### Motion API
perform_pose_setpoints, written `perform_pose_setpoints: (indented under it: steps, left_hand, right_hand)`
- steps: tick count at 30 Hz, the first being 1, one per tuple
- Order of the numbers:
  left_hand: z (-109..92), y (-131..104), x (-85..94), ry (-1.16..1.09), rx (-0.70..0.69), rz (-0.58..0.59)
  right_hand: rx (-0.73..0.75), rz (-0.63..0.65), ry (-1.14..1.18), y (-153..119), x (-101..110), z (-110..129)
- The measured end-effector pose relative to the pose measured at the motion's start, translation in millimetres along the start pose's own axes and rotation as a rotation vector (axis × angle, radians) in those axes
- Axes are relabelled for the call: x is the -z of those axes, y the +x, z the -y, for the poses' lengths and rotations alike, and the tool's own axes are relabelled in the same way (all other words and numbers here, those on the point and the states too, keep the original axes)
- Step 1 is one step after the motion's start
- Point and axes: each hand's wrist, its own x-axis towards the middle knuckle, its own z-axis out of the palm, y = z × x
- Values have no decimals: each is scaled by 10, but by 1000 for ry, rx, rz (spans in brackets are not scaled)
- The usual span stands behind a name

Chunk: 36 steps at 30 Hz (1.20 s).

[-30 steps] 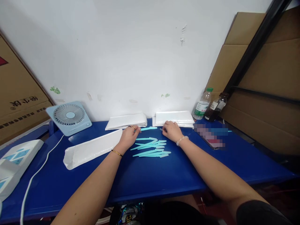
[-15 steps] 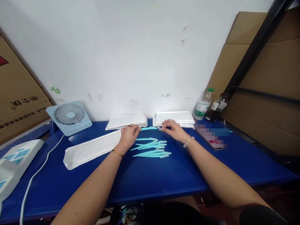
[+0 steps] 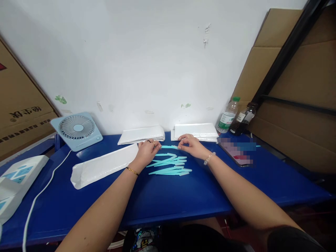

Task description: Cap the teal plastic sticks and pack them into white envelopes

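1. A slender turquoise plastic tool with a flattened head (image 3: 168, 146) spans the gap between the two hands, just above the table.
2. The left hand (image 3: 147, 150) pinches one end of the tool between thumb and fingers, narrowly closed.
3. The right hand (image 3: 193, 146) pinches the opposite, paler end, thumb against forefinger; whether a separate small piece lies within the pinch cannot be told.
4. Nearer the body than the grip, similar slender turquoise plastic tools (image 3: 170, 172) lie in loose, partly crossing groups.
5. Left of the grip, a long white padded envelope (image 3: 102, 166) reaches to the left hand.
6. Just beyond the grip, two stacks of folded white padded envelopes lie near the wall, one behind the left hand (image 3: 141, 135), one behind the right (image 3: 196, 130).
7. Right of the grip lie a partly blurred flat smartphone (image 3: 243, 161) and, farther back, a clear plastic bottle with a green cap (image 3: 228, 119) and a dark-filled bottle (image 3: 240, 123).
8. Well left of the grip stands a light-blue square fan (image 3: 77, 128).
9. A glossy blue table (image 3: 173, 201) extends beneath the grip.
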Motion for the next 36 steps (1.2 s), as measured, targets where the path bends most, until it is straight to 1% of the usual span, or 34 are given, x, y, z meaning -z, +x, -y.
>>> perform_pose_setpoints:
  steps: [2,5,7,10,12,13,16,18,20,23,25,26,28,29,31,33,34,35,36]
  left_hand:
    - [-29,-10,0,14,-4,31]
    - [-38,-48,-9,21,2,64]
    - [-20,-87,-16,6,-39,138]
    - [-2,-141,-13,-10,-117,298]
    - [-25,-160,2,-10,-131,356]
    - [-49,-163,10,-9,-135,370]
    - [-148,-163,22,31,-150,378]
    - [-209,-166,1,99,-149,369]
    - [-247,-176,-42,179,-153,359]
    - [-267,-199,-111,280,-191,329]
    - [-271,-207,-130,318,-205,310]
    - [-272,-207,-129,325,-207,312]
    - [-274,-196,-111,331,-201,328]
    - [-275,-188,-98,335,-193,340]
    - [-280,-175,-77,343,-172,363]
    - [-288,-171,-77,335,-167,375]
    - [-292,-173,-87,324,-172,376]
    - [-293,-176,-100,311,-176,373]
    - [-291,-179,-117,298,-175,366]
  right_hand:
    - [0,29,-3,-4,-21,18]
    - [-25,37,-56,1,-78,5]
    - [-39,43,-103,10,-124,-14]
    - [-41,66,-146,6,-159,-18]
    - [-12,106,-125,-21,-143,12]
    - [22,147,-99,-43,-128,38]
    - [163,310,-68,-122,-97,144]
    - [236,371,-125,-164,-125,220]
    - [269,369,-197,-183,-190,285]
    - [282,366,-254,-180,-277,341]
    - [288,378,-207,-168,-279,337]
    - [286,377,-144,-160,-264,319]
    - [225,313,58,-141,-228,254]
    - [151,242,184,-129,-221,212]
    - [-71,45,445,-97,-255,128]
    - [-287,-128,675,-64,-356,80]
    - [-355,-170,777,-49,-421,78]
    - [-391,-177,876,-38,-485,88]
    - [-403,-156,960,-30,-541,109]
